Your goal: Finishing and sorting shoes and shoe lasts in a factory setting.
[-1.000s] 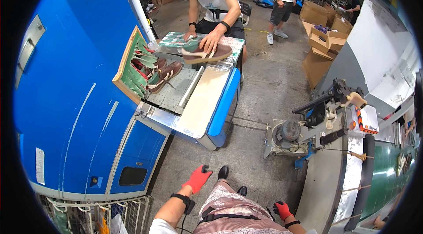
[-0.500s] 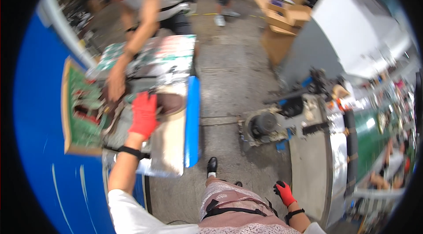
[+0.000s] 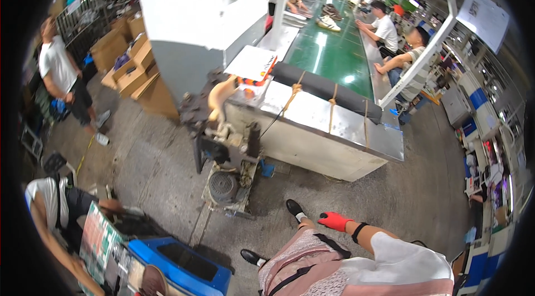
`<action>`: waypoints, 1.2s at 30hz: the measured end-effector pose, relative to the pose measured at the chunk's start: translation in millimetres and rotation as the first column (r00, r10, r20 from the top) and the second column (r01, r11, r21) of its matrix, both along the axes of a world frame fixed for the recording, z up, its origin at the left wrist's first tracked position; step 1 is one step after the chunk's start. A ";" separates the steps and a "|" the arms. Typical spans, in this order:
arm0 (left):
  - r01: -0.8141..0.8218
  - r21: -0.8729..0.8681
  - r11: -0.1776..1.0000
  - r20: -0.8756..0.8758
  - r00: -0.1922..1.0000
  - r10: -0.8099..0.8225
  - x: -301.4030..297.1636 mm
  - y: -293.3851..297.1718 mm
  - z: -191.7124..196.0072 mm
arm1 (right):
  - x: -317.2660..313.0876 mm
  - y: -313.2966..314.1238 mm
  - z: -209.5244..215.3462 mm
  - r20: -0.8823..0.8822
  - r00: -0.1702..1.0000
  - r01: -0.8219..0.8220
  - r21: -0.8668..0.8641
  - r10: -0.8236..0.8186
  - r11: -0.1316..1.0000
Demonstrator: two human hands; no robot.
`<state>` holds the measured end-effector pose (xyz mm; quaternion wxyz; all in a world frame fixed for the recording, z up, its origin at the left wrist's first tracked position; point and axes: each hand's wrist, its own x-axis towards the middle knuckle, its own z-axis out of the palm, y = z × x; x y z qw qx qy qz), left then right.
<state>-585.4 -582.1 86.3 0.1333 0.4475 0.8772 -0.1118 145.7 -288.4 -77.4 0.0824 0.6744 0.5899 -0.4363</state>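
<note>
My right hand [image 3: 334, 221], in a red glove with dark fingertips, hangs over the concrete floor beside my skirt. Its fingers are loosely bent, slightly apart, and nothing shows in them. At the lower left, a brown shoe [image 3: 153, 281] reaches in from the bottom edge, toe upward, next to a blue bin [image 3: 184, 262]. Only a sliver of red glove from my left hand [image 3: 139, 294] shows beside that shoe; its fingers are hidden, so its grip is unclear.
A motor [image 3: 224, 186] on a machine base stands ahead. Behind it is the end of a green conveyor [image 3: 329, 54] carrying shoes, with seated people alongside. Cardboard boxes [image 3: 131, 67] and a standing person [image 3: 58, 67] are at left. Another person's arm [image 3: 61, 251] reaches over a foil-covered surface.
My view has swung right, bringing the conveyor to the middle and the work surface to the lower left corner. My left hand has nearly left the picture; my right hand has come further into view.
</note>
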 end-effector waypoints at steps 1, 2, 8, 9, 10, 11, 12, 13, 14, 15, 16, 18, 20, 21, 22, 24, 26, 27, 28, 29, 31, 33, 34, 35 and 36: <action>0.010 -0.032 0.999 0.043 0.999 -0.008 31.3 19.3 15.2 | -4.1 14.2 -7.5 -0.011 0.999 0.043 -0.005 -0.043 0.999; 0.039 -0.054 0.998 0.084 0.996 -0.034 61.9 41.1 28.3 | -5.7 30.1 -11.5 -0.078 0.997 0.025 -0.062 -0.029 0.998; 0.521 0.418 0.744 -0.122 0.844 -0.523 253.4 212.2 49.7 | -119.8 141.2 -26.7 -0.728 0.636 -0.016 -0.342 -0.254 0.940; 0.555 0.471 0.686 -0.114 0.809 -0.576 288.4 246.7 50.5 | -127.1 157.3 -19.2 -0.774 0.467 -0.221 -0.570 -0.428 0.791; 0.577 0.437 0.690 -0.111 0.796 -0.595 326.5 278.8 51.6 | -132.7 172.8 -10.5 -0.776 0.337 -0.431 -0.631 -0.533 0.645; 0.624 0.433 0.651 -0.148 0.761 -0.632 362.7 312.7 51.7 | -136.1 191.0 -0.2 -0.717 0.309 -0.516 -0.678 -0.625 0.523; 0.669 0.426 0.608 -0.186 0.723 -0.665 398.0 344.7 51.2 | -126.0 207.5 11.9 -0.937 0.115 -0.480 -0.342 -0.329 0.808; 0.712 0.418 0.564 -0.225 0.683 -0.695 432.4 375.0 47.7 | -115.5 222.7 23.8 -0.994 0.033 -0.327 -0.107 -0.101 0.939; 0.742 0.356 0.568 -0.188 0.652 -0.734 460.5 398.7 44.9 | -95.3 237.0 34.5 -0.569 0.292 -0.515 -0.771 -0.769 0.374; 0.669 0.529 0.522 -0.170 0.686 -0.707 486.2 424.9 35.9 | -68.4 255.5 44.6 -0.629 0.160 -0.556 -0.694 -0.761 0.457; 0.618 0.551 0.562 -0.080 0.709 -0.701 506.8 437.5 32.1 | -47.1 272.0 54.0 -0.692 0.154 -0.488 -0.674 -0.705 0.555; 0.477 0.593 0.649 0.022 0.796 -0.605 541.4 458.1 21.1 | -20.3 306.9 69.2 -0.759 0.373 -0.196 -0.626 -0.534 0.755; 0.392 0.567 0.724 0.036 0.867 -0.498 566.7 471.6 9.3 | -0.1 331.6 84.9 -0.718 0.392 -0.052 -0.641 -0.575 0.765; 0.337 0.575 0.746 0.068 0.888 -0.454 578.5 480.2 2.1 | 8.3 347.4 94.0 -0.760 0.452 -0.024 -0.533 -0.466 0.846; 0.280 0.556 0.782 0.123 0.904 -0.411 587.7 486.7 -3.6 | 11.0 357.0 103.3 -0.832 0.436 0.006 -0.379 -0.344 0.925; 0.092 0.606 0.790 0.266 0.913 -0.310 604.9 500.3 -13.9 | 5.7 376.0 122.1 -0.935 0.355 -0.041 -0.032 -0.016 0.999; 0.074 0.666 0.742 0.219 0.932 -0.289 607.3 512.7 -22.8 | -11.6 394.4 142.5 -0.861 0.433 -0.086 0.257 0.269 0.963; -0.013 0.733 0.680 0.264 0.927 -0.267 604.9 518.0 -26.8 | -20.9 398.6 153.1 -0.845 0.426 -0.128 0.297 0.323 0.946; -0.008 0.737 0.676 0.254 0.930 -0.265 598.6 523.0 -30.8 | -30.9 403.8 163.6 -0.813 0.435 -0.114 0.376 0.387 0.920; -0.029 0.782 0.622 0.235 0.939 -0.252 590.5 529.2 -35.1 | -42.3 408.5 170.8 -0.815 0.427 -0.141 0.367 0.391 0.919; -0.025 0.840 0.543 0.190 0.950 -0.249 573.4 536.8 -41.0 | -70.5 415.7 174.3 -0.720 0.438 -0.140 0.537 0.538 0.832; -0.060 0.890 0.452 0.154 0.973 -0.175 559.6 540.1 -41.8 | -95.6 412.8 172.8 -0.599 0.497 -0.221 0.613 0.628 0.759; -0.063 0.913 0.402 0.139 0.977 -0.163 553.5 543.8 -41.4 | -104.9 413.9 173.6 -0.469 0.518 -0.194 0.750 0.715 0.632; -0.452 0.830 0.327 0.530 0.821 -0.213 550.2 546.5 -40.0 | -110.1 411.0 175.6 -0.339 0.544 -0.319 0.762 0.767 0.563; -0.708 0.648 0.281 0.760 0.577 -0.299 547.0 550.9 -38.1 | -118.3 407.6 180.1 -0.200 0.584 -0.358 0.806 0.786 0.471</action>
